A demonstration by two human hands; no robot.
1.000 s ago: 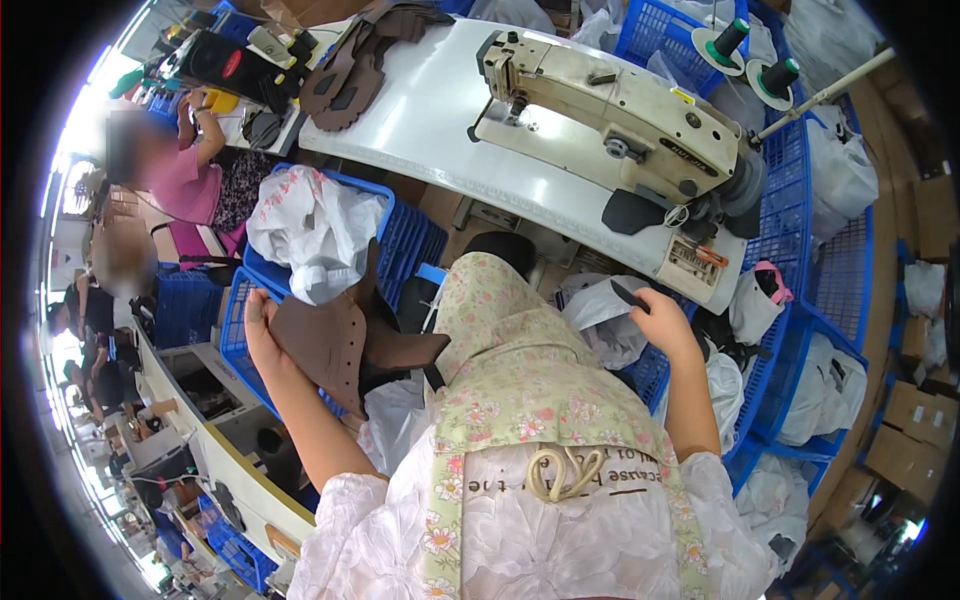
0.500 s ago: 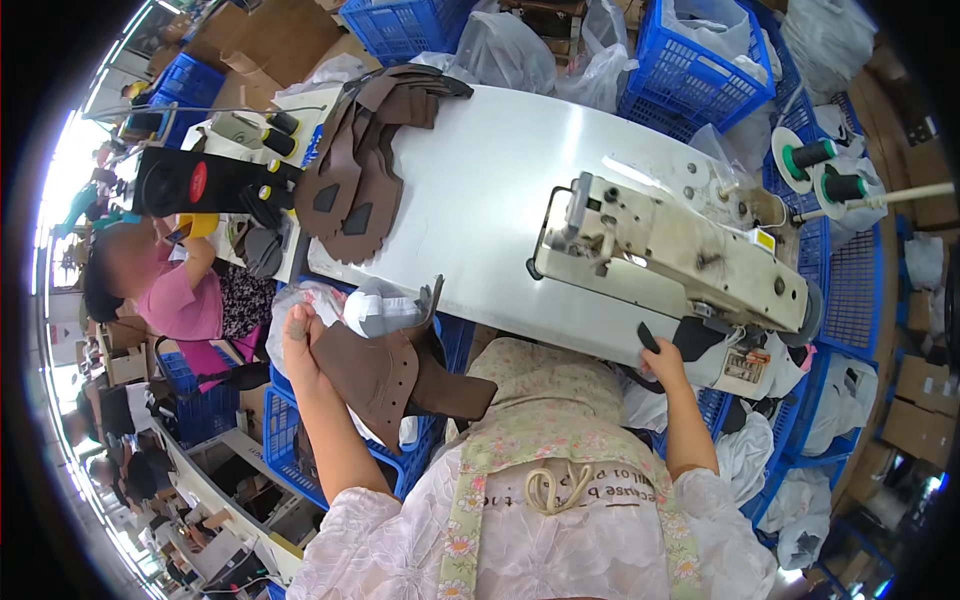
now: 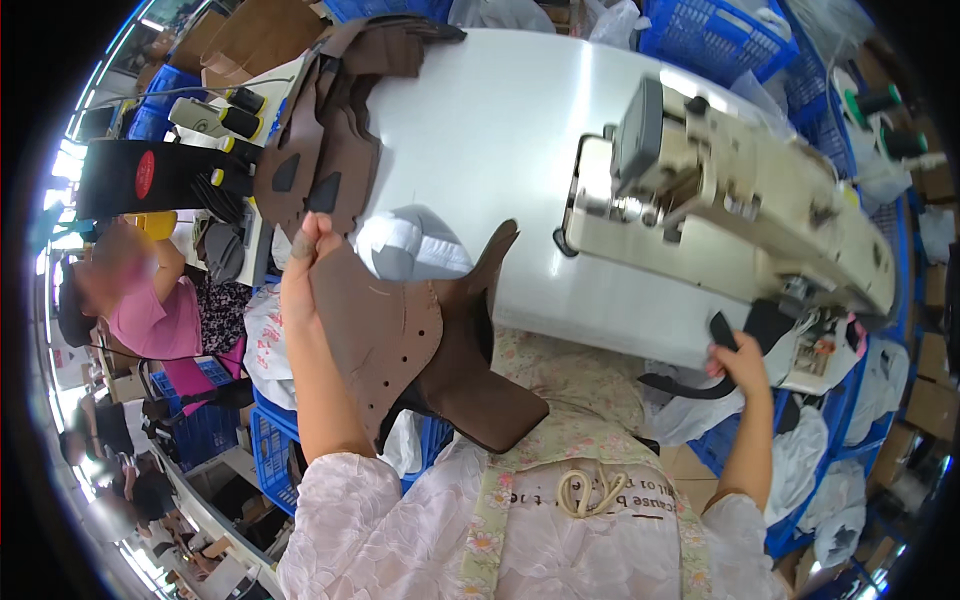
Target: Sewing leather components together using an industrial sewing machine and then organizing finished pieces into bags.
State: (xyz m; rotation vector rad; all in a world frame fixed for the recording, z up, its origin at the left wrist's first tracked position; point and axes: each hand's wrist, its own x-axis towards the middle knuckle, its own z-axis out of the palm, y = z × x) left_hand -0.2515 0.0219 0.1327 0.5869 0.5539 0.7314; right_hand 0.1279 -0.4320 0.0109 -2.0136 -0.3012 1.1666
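Observation:
My left hand (image 3: 312, 245) is closed on the edge of a brown boot upper (image 3: 375, 325), a stitched leather-like piece with a row of punched holes. The upper hangs tilted at the table's near left edge, its lower flap in front of my apron. Against its far side shows a white and pale grey piece (image 3: 410, 243); whether the two are joined I cannot tell. By the table's near right edge, my right hand (image 3: 740, 362) pinches a narrow black strip (image 3: 722, 332). A curved black band (image 3: 690, 386) hangs below that hand; its link to the strip is unclear.
A sewing machine (image 3: 740, 190) stands on the right of the white table (image 3: 480, 130). Brown cut pieces (image 3: 345, 130) lie piled at the table's left end. Blue crates (image 3: 710, 40) line the far side. A person in pink (image 3: 155, 300) sits at the left.
My left hand has risen with the brown upper, toward the piled pieces. My right hand still holds the black strip and appears farther right; the whole view has also shifted.

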